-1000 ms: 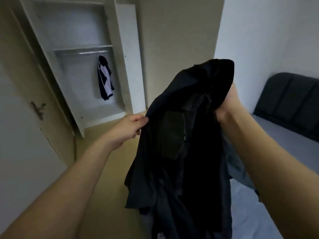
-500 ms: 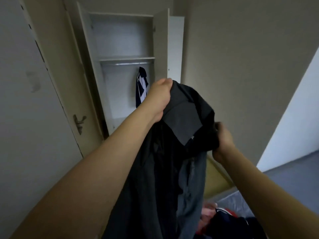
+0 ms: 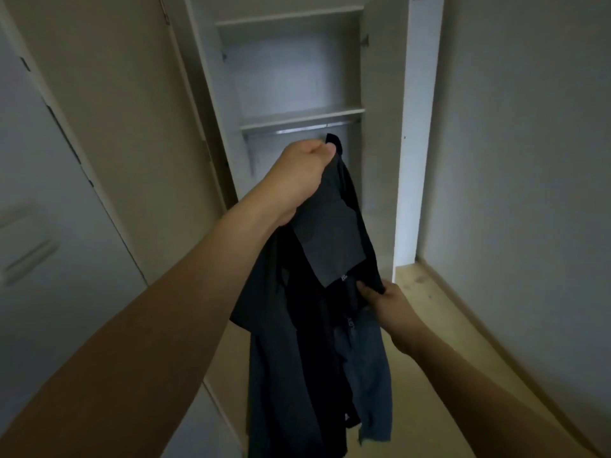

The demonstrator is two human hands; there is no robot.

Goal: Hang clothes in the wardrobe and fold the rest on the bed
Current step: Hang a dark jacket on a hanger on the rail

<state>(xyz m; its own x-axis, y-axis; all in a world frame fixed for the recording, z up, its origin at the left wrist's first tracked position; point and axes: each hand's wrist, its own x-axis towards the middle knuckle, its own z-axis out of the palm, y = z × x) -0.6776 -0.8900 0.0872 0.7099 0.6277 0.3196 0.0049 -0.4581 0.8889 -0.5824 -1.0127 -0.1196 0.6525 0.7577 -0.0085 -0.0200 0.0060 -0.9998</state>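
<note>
Hands of the person hold up a dark garment (image 3: pixel 317 292) in front of the open wardrobe (image 3: pixel 294 77). The left hand (image 3: pixel 299 180) is raised high, near the level of the metal rail (image 3: pixel 297 129), and its fingers are curled tight around the top of the garment, where the cloth is bunched. The right hand (image 3: pixel 385 300) is lower and to the right, and it pinches the edge of the cloth between thumb and fingers. From the left hand the garment hangs straight down, in several layers: a dark grey flap with a small white size label at its lower corner lies on the front, black cloth is behind it, and a bluish grey part hangs lower on the right side. The bottom of the garment goes out of view at the lower edge. A small dark piece of cloth (image 3: pixel 332 142) shows just above the left hand, under the rail; I cannot tell if it belongs to the held garment or to another one that hangs there. The wardrobe has a white shelf (image 3: pixel 302 115) above the rail and its right door (image 3: pixel 380 127) stands open. On the left is a pale closed door (image 3: pixel 66 242) with a blurred handle. The floor (image 3: pixel 439 325) at the right is light wood and meets a grey wall (image 3: pixel 529 160). No bed shows in this view.
</note>
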